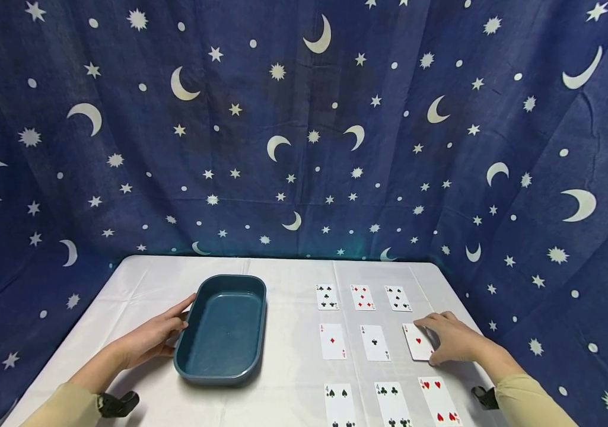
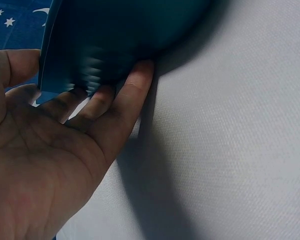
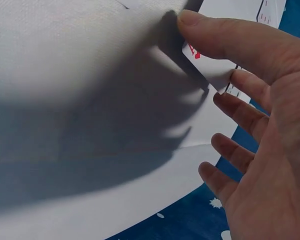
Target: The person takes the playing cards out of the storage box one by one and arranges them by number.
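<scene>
My left hand (image 1: 154,335) is at the left side of a dark teal tray (image 1: 181,369), its fingertips (image 2: 140,75) spread against the outer wall and the top digit at the rim. The fingers look relaxed. At the right, my right hand (image 1: 455,339) pinches an ace of hearts (image 1: 417,340), with the thumb at its near edge and a finger at its far edge. Beside that card lie an ace of clubs (image 1: 374,353) and an ace of diamonds (image 1: 332,350). The thumb hides part of the ace of hearts (image 3: 215,65) in the right wrist view.
Beyond the aces is a row of clubs (image 1: 327,300), diamonds (image 1: 362,302) and spades (image 1: 398,302) cards. Nearer lie spades (image 1: 339,404), clubs (image 1: 391,403) and hearts (image 1: 439,398) cards. A white-covered table (image 1: 287,332) meets a blue starry curtain (image 1: 304,154).
</scene>
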A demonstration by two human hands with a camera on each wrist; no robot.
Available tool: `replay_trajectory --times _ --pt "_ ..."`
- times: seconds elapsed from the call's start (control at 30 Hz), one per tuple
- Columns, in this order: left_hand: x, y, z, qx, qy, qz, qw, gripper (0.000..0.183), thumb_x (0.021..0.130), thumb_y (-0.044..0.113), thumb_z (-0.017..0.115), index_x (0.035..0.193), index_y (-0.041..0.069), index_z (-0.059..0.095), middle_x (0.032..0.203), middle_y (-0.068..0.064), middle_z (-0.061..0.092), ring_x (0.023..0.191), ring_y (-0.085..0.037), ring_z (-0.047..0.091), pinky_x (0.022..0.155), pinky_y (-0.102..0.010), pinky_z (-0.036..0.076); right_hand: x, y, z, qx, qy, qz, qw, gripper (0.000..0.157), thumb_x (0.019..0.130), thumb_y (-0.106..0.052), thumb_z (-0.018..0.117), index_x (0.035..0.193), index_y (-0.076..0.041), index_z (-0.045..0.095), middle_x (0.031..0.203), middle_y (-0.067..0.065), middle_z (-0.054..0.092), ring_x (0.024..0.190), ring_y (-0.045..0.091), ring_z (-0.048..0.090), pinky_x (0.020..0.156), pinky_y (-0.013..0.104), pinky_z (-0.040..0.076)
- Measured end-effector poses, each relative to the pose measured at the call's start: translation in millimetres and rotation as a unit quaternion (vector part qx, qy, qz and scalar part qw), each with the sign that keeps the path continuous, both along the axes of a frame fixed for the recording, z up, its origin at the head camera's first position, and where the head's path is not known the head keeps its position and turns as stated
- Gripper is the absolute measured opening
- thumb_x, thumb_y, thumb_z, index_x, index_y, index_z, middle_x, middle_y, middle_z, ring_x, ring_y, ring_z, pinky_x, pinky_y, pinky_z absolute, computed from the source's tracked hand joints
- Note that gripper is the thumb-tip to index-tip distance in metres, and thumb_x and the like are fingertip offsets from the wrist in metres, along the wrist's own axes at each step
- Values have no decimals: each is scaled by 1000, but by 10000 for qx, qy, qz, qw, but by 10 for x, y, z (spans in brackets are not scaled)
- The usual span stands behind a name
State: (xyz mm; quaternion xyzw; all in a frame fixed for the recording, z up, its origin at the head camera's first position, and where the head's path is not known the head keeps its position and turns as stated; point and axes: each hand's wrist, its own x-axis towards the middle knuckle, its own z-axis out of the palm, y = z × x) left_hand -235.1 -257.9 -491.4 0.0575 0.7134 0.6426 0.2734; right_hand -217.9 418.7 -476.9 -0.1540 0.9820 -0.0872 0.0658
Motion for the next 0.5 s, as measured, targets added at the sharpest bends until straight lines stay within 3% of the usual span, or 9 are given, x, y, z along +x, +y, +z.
replay_trajectory --times 0.5 --pt "-7 3 -4 -113 14 53 9999 80 100 10 45 166 29 5 167 -24 -14 151 -49 2 94 -61 48 0 -11 -51 -170 -323 -197 9991 85 56 -24 93 135 -12 65 129 10 58 121 39 47 97 63 42"
